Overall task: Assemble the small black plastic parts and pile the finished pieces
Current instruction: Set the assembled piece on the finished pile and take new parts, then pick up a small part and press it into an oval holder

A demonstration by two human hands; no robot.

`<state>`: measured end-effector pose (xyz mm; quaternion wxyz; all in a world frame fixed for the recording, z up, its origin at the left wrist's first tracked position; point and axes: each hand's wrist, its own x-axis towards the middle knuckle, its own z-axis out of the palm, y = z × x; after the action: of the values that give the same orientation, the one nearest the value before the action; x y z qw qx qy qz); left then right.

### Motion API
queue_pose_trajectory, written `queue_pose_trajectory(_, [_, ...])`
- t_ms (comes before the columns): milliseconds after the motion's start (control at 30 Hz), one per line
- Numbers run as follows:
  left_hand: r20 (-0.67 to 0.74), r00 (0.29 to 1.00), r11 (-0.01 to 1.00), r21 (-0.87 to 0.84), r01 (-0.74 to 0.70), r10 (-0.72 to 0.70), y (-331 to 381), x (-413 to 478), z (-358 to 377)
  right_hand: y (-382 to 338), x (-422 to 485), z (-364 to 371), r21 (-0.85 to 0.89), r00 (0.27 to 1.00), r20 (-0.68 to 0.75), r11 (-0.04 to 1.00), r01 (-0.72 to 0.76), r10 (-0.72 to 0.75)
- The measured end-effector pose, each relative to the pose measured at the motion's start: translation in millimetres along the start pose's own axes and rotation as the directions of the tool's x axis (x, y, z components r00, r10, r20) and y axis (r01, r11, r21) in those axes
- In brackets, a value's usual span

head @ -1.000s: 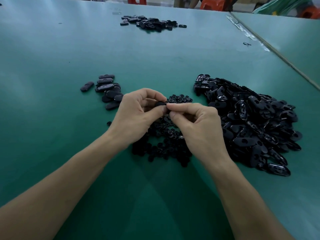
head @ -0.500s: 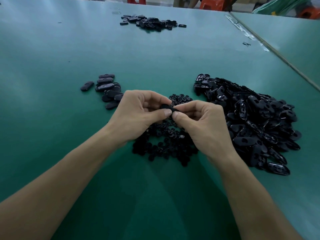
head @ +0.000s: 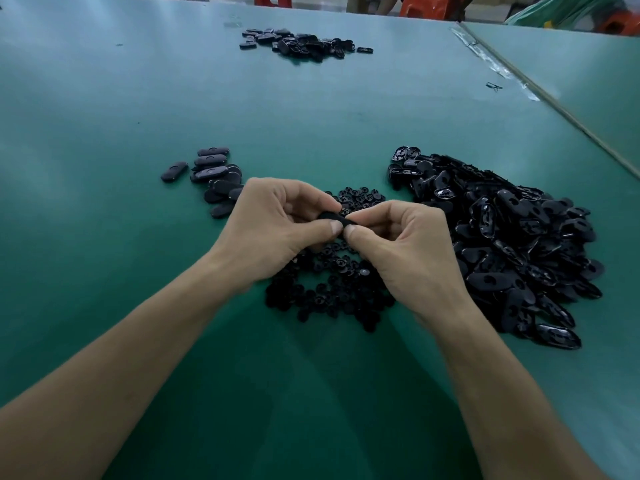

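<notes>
Black plastic part [head: 336, 218] is pinched at both ends by the left hand [head: 277, 226] and the right hand [head: 408, 247], long axis across, above the round pieces [head: 332, 289]; the finished pile [head: 214, 174] is nearer the left hand.

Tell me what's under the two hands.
A heap of small round black parts lies on the green table beneath the left hand and right hand, which pinch one black piece. The heap's middle is covered.

Green table [head: 104, 109], orange stool [head: 426, 9] beyond.
</notes>
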<state>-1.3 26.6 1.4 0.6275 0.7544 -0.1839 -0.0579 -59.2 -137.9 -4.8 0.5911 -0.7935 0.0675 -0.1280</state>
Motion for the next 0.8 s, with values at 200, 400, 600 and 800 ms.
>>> queue_pose_trajectory(200, [-0.101,0.994,0.998,0.049,-0.046,0.051,-4,4,-6,-2,4,-10,-0.230,0.987,-0.129,0.971,0.061,-0.092])
queue_pose_trajectory(400, [-0.347,0.935,0.997,0.041,-0.067,0.077,-15,18,-35,4,4,-32,-0.755,0.952,-0.294,0.630,-0.181,-0.079])
queue_pose_trajectory(600, [-0.423,0.902,0.970,0.243,0.025,0.082,-38,25,-58,2,1,-29,-0.820,0.954,-0.297,0.503,-0.274,0.035])
queue_pose_trajectory(800, [-0.466,0.874,0.912,0.403,0.069,0.140,-46,27,-67,0,2,-32,-0.831,0.954,-0.299,0.486,-0.271,0.022])
